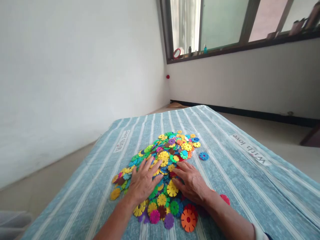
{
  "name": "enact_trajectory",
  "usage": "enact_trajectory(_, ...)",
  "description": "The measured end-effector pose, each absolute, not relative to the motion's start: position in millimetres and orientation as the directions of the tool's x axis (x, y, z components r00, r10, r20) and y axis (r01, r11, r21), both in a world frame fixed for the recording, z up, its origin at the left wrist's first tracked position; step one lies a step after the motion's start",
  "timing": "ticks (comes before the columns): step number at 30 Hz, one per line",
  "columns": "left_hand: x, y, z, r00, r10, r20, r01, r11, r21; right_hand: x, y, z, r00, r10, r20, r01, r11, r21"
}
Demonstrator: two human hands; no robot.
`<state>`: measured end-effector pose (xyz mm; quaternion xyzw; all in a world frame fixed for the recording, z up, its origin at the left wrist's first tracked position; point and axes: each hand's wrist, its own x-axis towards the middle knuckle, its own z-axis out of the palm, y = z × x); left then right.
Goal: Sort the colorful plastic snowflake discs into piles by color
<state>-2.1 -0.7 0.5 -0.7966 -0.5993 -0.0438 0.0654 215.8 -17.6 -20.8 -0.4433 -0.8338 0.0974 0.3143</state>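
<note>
A heap of notched plastic disc pieces (163,158) in many colours spreads over the striped blue cloth. My left hand (143,180) rests on the heap's left side, its fingers spread apart over the discs. On the right side lies my right hand (190,180), palm down with fingers stretched toward the middle. Between the hands shows a yellow disc (172,188). An orange disc (188,220) is at the near edge, close to a purple disc (169,221). One blue disc (203,156) sits apart to the right. Discs under both palms are hidden.
The striped blue cloth (240,180) covers a bed-like surface bearing printed words. A white wall (75,66) stands at the left. A window sill (212,51) at the back holds a small red-rimmed mirror (176,53) and several bottles.
</note>
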Motion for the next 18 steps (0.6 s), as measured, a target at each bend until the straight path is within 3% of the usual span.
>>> enact_trajectory(5,5.1,-10.7,2.4,0.219,0.961,0.169,0.973,-0.204,-0.105,216.0,-17.4,-19.1,-0.384,0.785,0.486,0.609,0.611,-0.506)
enact_trajectory(12,32.2,-33.4,-1.9,0.311,0.904,0.293,0.95,-0.305,-0.066,221.4,-10.0,-24.7,-0.299,0.864,0.405,0.761,0.471,-0.445)
enact_trajectory(18,64.8,-70.2,-14.5,0.451,0.703,0.55,0.854,-0.518,-0.039,220.8,-14.5,-27.9,-0.36,0.83,0.425,0.708,0.54,-0.455)
